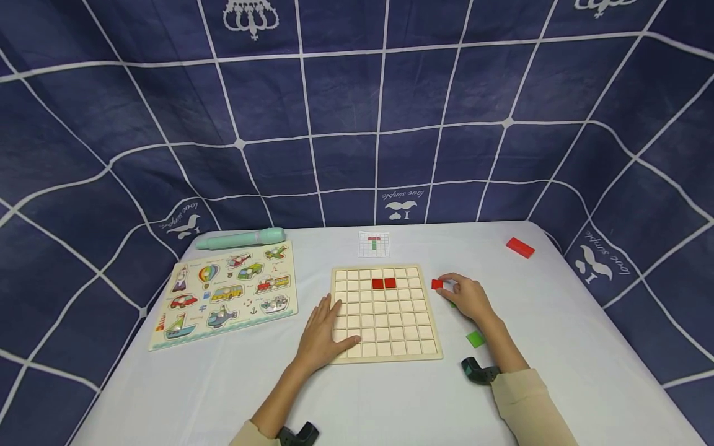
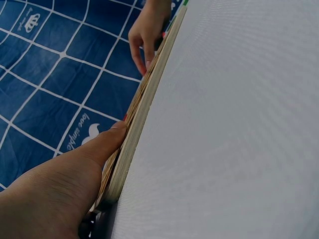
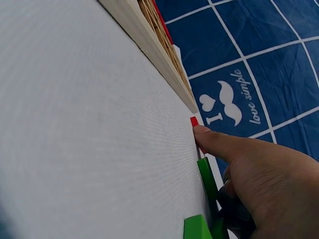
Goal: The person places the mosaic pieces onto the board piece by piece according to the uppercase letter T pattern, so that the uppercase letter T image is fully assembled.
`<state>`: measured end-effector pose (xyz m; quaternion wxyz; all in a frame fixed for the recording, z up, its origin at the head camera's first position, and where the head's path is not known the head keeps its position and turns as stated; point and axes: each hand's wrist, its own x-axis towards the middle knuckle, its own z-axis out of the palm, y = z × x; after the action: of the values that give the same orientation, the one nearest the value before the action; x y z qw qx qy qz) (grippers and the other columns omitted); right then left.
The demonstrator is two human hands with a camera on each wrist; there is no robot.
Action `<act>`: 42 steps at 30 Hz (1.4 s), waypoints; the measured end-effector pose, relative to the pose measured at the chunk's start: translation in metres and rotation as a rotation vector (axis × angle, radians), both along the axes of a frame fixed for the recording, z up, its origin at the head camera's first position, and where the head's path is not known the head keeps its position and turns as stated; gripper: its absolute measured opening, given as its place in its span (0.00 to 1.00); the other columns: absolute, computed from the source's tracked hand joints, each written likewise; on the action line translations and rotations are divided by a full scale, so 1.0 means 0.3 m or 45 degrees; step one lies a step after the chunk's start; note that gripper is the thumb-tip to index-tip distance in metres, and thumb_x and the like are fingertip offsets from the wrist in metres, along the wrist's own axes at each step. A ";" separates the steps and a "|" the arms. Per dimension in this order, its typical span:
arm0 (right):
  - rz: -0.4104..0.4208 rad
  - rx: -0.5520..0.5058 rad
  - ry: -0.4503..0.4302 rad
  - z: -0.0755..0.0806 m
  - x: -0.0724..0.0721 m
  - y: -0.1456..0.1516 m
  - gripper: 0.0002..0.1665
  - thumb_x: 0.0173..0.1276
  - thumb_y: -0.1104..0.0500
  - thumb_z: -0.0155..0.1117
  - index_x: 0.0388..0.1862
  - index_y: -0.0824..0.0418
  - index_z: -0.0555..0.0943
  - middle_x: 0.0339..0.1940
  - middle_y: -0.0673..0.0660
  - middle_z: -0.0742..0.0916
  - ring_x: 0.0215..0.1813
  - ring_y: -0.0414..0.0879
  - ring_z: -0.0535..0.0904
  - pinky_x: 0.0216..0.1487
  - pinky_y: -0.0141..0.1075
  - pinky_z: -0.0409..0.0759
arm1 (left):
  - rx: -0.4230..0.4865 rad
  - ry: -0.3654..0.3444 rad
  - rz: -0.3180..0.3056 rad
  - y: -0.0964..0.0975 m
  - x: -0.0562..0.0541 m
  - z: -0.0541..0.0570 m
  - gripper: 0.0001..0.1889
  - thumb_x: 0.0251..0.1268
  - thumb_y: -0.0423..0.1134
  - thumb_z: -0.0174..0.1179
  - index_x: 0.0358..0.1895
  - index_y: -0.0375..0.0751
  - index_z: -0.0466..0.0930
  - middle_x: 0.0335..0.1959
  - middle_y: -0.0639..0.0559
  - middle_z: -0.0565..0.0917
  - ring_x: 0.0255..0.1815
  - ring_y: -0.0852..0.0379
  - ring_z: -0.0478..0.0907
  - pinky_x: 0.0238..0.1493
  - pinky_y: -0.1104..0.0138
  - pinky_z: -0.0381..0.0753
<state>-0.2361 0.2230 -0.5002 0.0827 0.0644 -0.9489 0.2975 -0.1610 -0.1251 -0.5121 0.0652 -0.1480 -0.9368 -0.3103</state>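
Note:
A wooden grid board [image 1: 387,322] lies on the white table with two red square tiles [image 1: 378,284] side by side in an upper row. My left hand [image 1: 323,334] rests on the board's left side, fingers extended along the edge and thumb across the lower squares. Just off the board's upper right edge, my right hand [image 1: 467,298] pinches another red tile [image 1: 437,284] between thumb and fingers. In the right wrist view the thumb presses on that red tile [image 3: 195,121] at table level. A green tile [image 1: 475,339] lies near the right wrist; another is partly hidden under the hand.
Behind the board lies a small printed card [image 1: 374,244] with a red and green T pattern. A picture puzzle board [image 1: 225,294] and a mint-green tube [image 1: 242,239] are at left. A red block [image 1: 520,248] lies at far right. Blue curtains [image 1: 357,155] surround the table.

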 end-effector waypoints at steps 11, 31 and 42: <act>0.029 -0.067 0.025 0.027 0.027 -0.007 0.21 0.57 0.51 0.69 0.47 0.59 0.81 0.09 0.48 0.65 0.14 0.41 0.57 0.15 0.33 0.56 | 0.015 0.006 -0.004 -0.003 0.004 0.002 0.50 0.47 0.63 0.64 0.67 0.31 0.60 0.70 0.33 0.53 0.72 0.42 0.46 0.70 0.55 0.43; 0.265 -0.094 0.092 0.036 0.055 -0.318 0.20 0.57 0.48 0.68 0.47 0.55 0.82 0.08 0.44 0.65 0.13 0.36 0.55 0.15 0.30 0.55 | 0.010 0.049 -0.008 -0.007 0.009 0.004 0.49 0.46 0.62 0.66 0.66 0.30 0.61 0.69 0.31 0.54 0.71 0.39 0.48 0.69 0.52 0.46; 0.214 -0.072 0.138 0.010 0.014 -0.462 0.21 0.58 0.47 0.67 0.48 0.55 0.82 0.10 0.44 0.65 0.15 0.38 0.54 0.16 0.32 0.57 | 0.000 0.028 -0.006 -0.003 0.006 -0.005 0.49 0.47 0.63 0.64 0.67 0.32 0.60 0.70 0.33 0.53 0.71 0.42 0.47 0.70 0.55 0.44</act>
<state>-0.2320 0.0844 -0.4972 0.1104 0.1573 -0.9255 0.3264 -0.1593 -0.1260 -0.5137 0.0747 -0.1539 -0.9356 -0.3087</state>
